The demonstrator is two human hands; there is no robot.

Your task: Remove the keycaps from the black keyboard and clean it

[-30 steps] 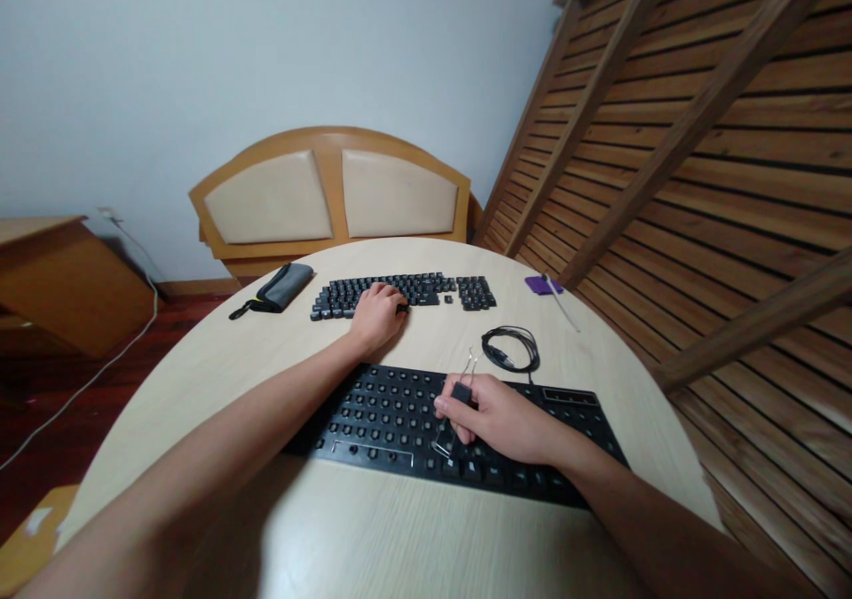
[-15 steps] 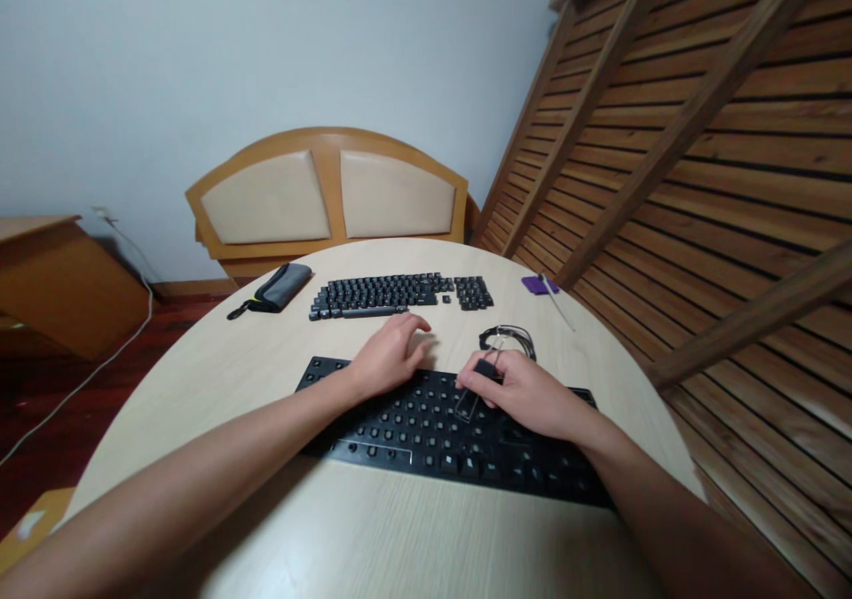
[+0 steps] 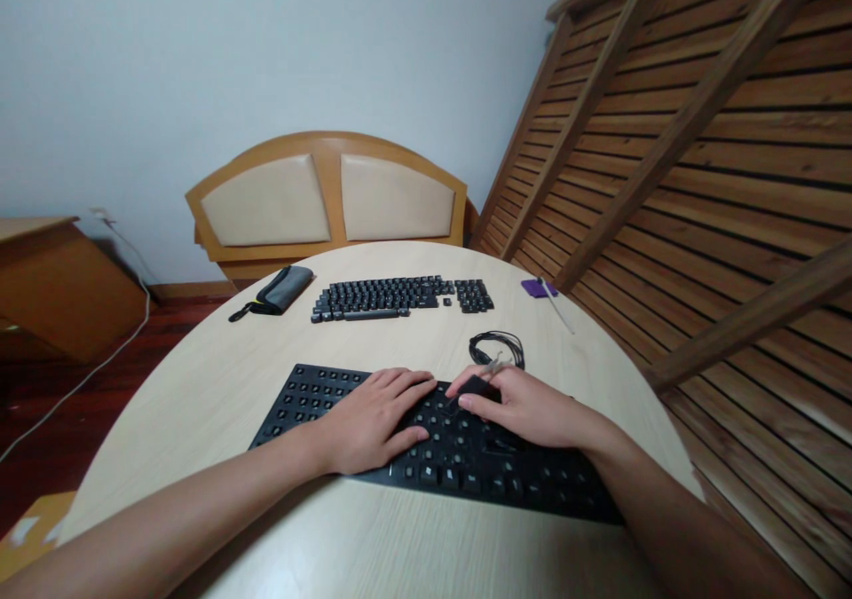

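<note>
The left hand (image 3: 376,421) lies palm down, fingers loosely spread, on the black keyboard (image 3: 303,404) at the near part of the pale worktop (image 3: 399,537). The right hand (image 3: 516,404), closed around a black-handled wire tool (image 3: 476,390), is over the keyboard's right half, where a few keycaps sit in the front row. Just beyond it is a coiled black cable (image 3: 479,350). Farther off, loose keycaps (image 3: 376,297) lie in rows, between a grey pouch (image 3: 287,289) and a purple item (image 3: 536,288) with a thin white stick (image 3: 559,309)
</note>
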